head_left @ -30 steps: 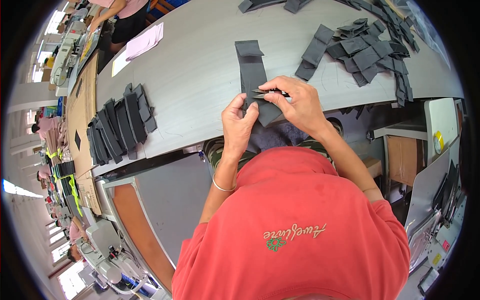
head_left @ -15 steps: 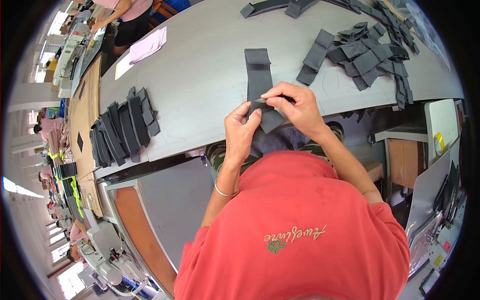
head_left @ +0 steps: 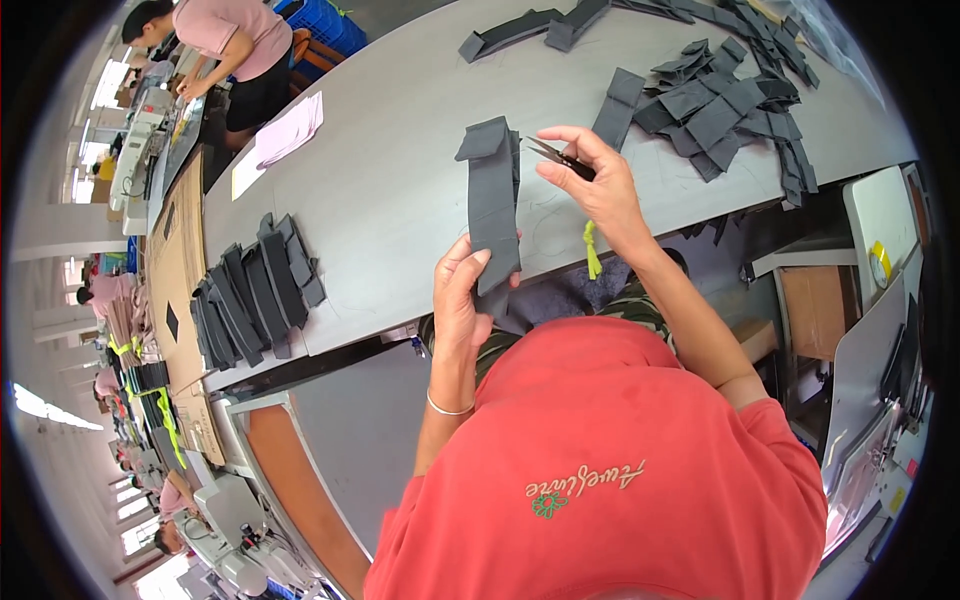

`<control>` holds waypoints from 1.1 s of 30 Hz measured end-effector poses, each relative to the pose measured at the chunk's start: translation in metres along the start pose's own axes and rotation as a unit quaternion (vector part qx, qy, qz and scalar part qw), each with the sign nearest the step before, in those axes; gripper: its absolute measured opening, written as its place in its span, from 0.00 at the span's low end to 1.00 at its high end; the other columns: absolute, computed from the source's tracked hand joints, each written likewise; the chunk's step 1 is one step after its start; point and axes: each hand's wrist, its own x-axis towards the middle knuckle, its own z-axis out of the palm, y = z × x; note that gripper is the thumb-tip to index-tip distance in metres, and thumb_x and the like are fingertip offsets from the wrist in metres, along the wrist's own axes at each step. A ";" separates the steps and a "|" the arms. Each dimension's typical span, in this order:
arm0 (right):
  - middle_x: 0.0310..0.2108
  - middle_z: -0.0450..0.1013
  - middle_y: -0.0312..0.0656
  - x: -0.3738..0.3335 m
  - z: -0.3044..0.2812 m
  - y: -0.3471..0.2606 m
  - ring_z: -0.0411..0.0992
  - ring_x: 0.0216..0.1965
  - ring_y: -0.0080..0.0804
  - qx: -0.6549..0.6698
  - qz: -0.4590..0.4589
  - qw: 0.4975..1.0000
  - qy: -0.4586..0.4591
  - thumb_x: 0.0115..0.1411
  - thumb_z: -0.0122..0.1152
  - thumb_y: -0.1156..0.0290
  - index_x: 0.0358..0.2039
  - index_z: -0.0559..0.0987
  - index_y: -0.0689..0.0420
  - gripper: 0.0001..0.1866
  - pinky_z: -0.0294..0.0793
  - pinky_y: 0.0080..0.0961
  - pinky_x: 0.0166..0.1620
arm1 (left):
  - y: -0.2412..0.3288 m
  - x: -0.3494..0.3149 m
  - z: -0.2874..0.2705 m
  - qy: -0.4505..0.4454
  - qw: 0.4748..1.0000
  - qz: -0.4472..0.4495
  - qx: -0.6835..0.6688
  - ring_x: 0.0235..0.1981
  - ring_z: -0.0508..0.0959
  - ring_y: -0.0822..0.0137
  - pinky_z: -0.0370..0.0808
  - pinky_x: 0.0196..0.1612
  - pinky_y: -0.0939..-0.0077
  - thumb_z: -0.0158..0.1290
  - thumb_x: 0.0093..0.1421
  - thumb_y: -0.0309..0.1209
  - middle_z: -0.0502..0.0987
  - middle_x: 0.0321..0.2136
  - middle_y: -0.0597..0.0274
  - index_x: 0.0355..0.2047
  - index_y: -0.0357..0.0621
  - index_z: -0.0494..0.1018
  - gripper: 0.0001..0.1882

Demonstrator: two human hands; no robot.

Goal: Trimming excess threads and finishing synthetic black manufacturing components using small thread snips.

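Near the middle of the frame the left hand [head_left: 460, 288] pinches the lower end of a dark grey fabric strip [head_left: 492, 200], its thumb pressed flat on the cloth and its fingers closed round behind. The strip is long, flat and matte, with a squarish folded flap across its top end, and it lies up the frame over the pale grey, smooth-topped table [head_left: 390, 150]. To its right, the right hand [head_left: 608, 190] is curled closed around small dark thread snips [head_left: 572, 165], whose slim pointed metal blades stand slightly parted, near the strip but apart from it. A knotted yellow-green cord [head_left: 591, 252] hangs limp below that hand. In the upper right of the frame sits a jumbled heap of similar folded strips [head_left: 710, 110], crisp-edged and overlapping, with a single loose strip [head_left: 617, 108] just beside it. At the left, a row of narrow dark bundles [head_left: 258, 290] leans like slats, and above them thin pink sheets [head_left: 291, 130] lie fanned near the table's far edge
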 end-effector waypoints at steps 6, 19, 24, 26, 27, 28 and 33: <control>0.25 0.73 0.30 0.008 0.002 0.011 0.61 0.24 0.15 -0.073 0.009 0.997 -0.016 0.55 0.62 0.70 0.30 0.78 0.59 0.06 0.61 0.17 0.29 | -0.006 0.000 0.002 -0.021 1.000 -0.009 0.018 0.24 0.71 0.67 0.67 0.27 0.77 0.44 0.56 0.32 0.75 0.38 0.48 0.43 0.29 0.68 0.19; 0.25 0.71 0.33 -0.016 -0.010 0.016 0.65 0.29 0.18 0.019 0.110 0.972 -0.205 0.56 0.61 0.65 0.33 0.77 0.60 0.11 0.65 0.19 0.36 | -0.025 0.016 -0.006 0.093 0.807 0.247 0.528 0.34 0.74 0.62 0.72 0.38 0.72 0.52 0.53 0.21 0.71 0.40 0.48 0.42 0.31 0.72 0.14; 0.30 0.73 0.38 -0.018 0.014 0.045 0.68 0.30 0.22 0.072 0.131 0.985 -0.093 0.53 0.62 0.68 0.42 0.76 0.63 0.17 0.68 0.18 0.38 | -0.038 0.009 0.010 0.040 0.798 0.203 0.567 0.35 0.74 0.60 0.72 0.40 0.70 0.57 0.50 0.22 0.66 0.50 0.46 0.47 0.36 0.72 0.21; 0.27 0.73 0.36 -0.019 0.014 0.051 0.67 0.28 0.18 0.052 0.124 0.989 -0.067 0.52 0.59 0.73 0.38 0.76 0.65 0.13 0.67 0.16 0.34 | -0.031 0.008 0.007 0.012 0.821 0.189 0.538 0.36 0.74 0.63 0.72 0.40 0.72 0.56 0.52 0.22 0.66 0.51 0.48 0.48 0.36 0.72 0.21; 0.26 0.73 0.35 -0.019 0.010 0.052 0.66 0.28 0.16 0.026 0.126 0.990 -0.063 0.52 0.59 0.73 0.36 0.76 0.66 0.12 0.67 0.17 0.33 | -0.028 0.008 0.005 -0.016 0.843 0.178 0.508 0.36 0.74 0.67 0.72 0.40 0.73 0.56 0.53 0.22 0.66 0.52 0.49 0.49 0.37 0.71 0.21; 0.24 0.73 0.34 -0.019 0.009 0.051 0.66 0.27 0.15 0.001 0.127 0.990 -0.060 0.51 0.59 0.74 0.34 0.76 0.66 0.11 0.67 0.17 0.31 | -0.028 0.009 0.001 -0.015 0.843 0.176 0.508 0.36 0.74 0.67 0.72 0.40 0.73 0.56 0.53 0.22 0.66 0.52 0.49 0.49 0.37 0.71 0.21; 0.22 0.71 0.32 -0.022 0.009 0.040 0.65 0.25 0.13 0.002 0.135 0.989 -0.067 0.52 0.59 0.74 0.31 0.76 0.65 0.08 0.66 0.16 0.30 | -0.019 0.028 -0.005 0.059 0.946 0.149 0.281 0.37 0.72 0.73 0.73 0.39 0.78 0.55 0.59 0.28 0.69 0.50 0.56 0.52 0.35 0.66 0.22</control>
